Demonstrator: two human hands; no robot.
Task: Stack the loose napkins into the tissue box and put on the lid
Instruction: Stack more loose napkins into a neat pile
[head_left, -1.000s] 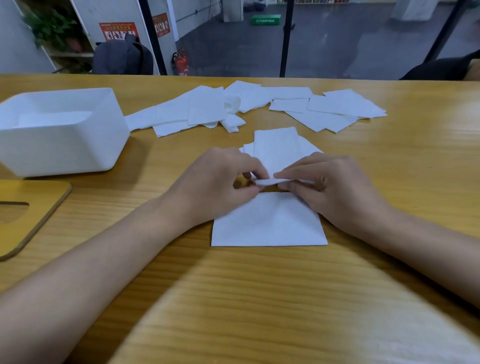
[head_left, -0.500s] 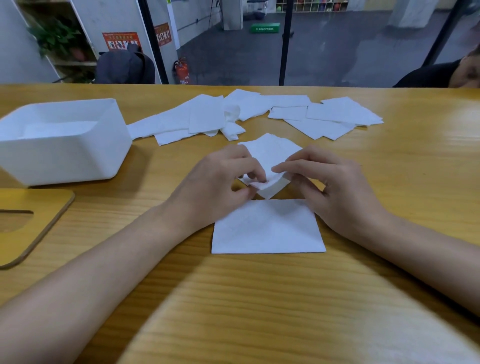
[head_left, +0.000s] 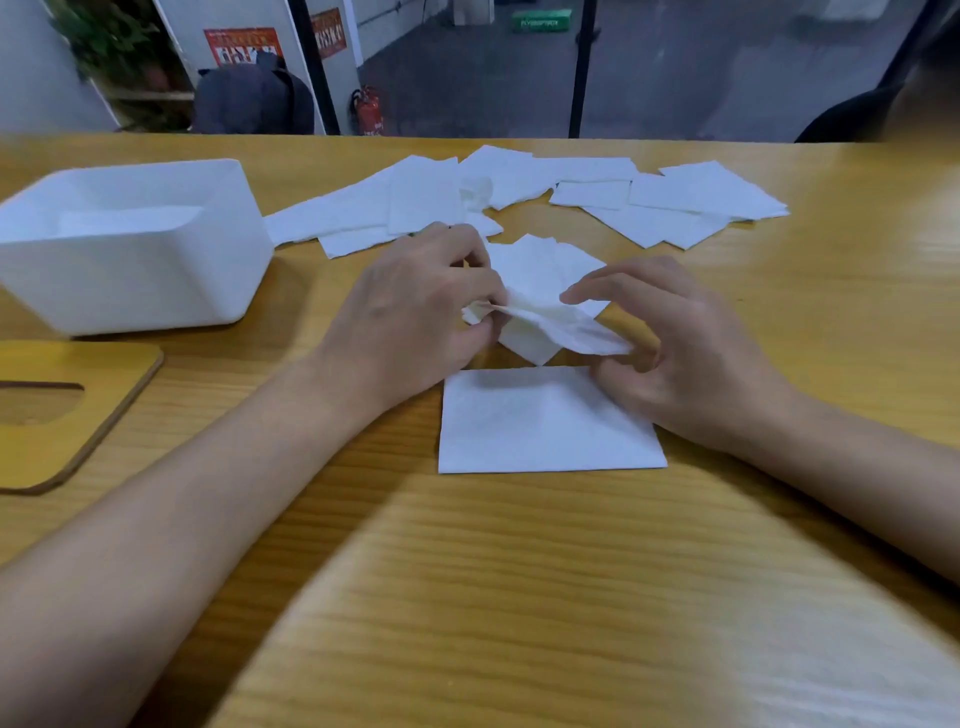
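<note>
Both hands are holding one crumpled white paper napkin (head_left: 540, 317), raised just above the wooden bench (head_left: 519, 597) at mid-bench. My left hand (head_left: 415, 317) pinches its left end between thumb and fingers. My right hand (head_left: 696, 358) pinches its right corner, fingers curled.

A flat folded white napkin (head_left: 545, 421) lies on the bench just below the held one, on my side.

The loose white napkins (head_left: 597, 192) are spread along the far edge.

The white rectangular plastic tissue box (head_left: 130, 280) stands open towards the far left corner, with white paper visible inside.

The flat wooden lid with a slot (head_left: 104, 395) lies at the left edge, nearer me than the box.

Writing: the red posters (head_left: 244, 47) and the green box (head_left: 540, 21) behind the bench carry lettering too blurred to read.
</note>
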